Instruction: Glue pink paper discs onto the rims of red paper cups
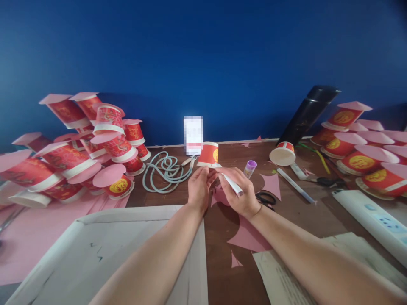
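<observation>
Here's the red paper cup (208, 154), just beyond the left hand (199, 188), whose fingers pinch its lower edge. The right hand (243, 195) grips a white marker (232, 184), tip close against the cup's near side!

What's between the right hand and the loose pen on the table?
In the head view, a pink paper scrap and black scissors handles lie between the right hand and the loose pen.

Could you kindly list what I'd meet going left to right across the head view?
Piled red cups, pale cord, left hand with a cup, right hand with a white pen-like object, loose white pen, white power strip.
</observation>
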Tool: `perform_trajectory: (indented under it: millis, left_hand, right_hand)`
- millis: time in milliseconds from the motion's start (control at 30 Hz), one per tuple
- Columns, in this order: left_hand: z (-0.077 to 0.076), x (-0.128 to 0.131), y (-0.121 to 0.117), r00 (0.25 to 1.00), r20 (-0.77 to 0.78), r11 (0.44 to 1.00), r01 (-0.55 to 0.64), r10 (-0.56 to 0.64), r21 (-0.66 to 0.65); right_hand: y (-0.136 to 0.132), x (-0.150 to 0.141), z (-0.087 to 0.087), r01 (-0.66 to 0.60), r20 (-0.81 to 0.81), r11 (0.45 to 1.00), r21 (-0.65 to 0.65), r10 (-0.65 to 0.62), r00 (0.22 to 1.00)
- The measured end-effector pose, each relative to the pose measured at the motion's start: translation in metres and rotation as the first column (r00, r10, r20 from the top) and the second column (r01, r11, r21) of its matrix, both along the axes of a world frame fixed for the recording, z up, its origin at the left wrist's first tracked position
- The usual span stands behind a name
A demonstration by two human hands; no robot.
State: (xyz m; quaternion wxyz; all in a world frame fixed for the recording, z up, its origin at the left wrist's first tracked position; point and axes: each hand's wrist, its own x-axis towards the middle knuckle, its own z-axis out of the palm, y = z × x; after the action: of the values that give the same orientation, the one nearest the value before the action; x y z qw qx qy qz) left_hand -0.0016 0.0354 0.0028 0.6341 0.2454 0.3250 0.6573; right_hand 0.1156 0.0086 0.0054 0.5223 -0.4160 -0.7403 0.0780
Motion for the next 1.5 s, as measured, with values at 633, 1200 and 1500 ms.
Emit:
perform_trajectory:
  millis: [633,1200,1500]
  left_hand:
    - [0.0,0.014,-0.019,0.999,-0.04,0.996,0.025,-0.029,-0.091]
    - [0.011,0.013,-0.021,0.949,0.288,0.985,0.153,-0.126,-0.074]
    - [0.008,0.003,-0.006,0.954,0.29,0.99,0.108,-0.077,-0.094]
  right_hand:
    - [0.008,0.006,-0.004,0.171,0.129,0.985,-0.012,-0.168,0.977]
    - [0.01,0.011,0.001,0.201,0.07,0.977,0.072,-0.206,0.976]
    - [0.005,0.008,0.006,0.085,0.082,0.989,0.12,-0.095,0.992]
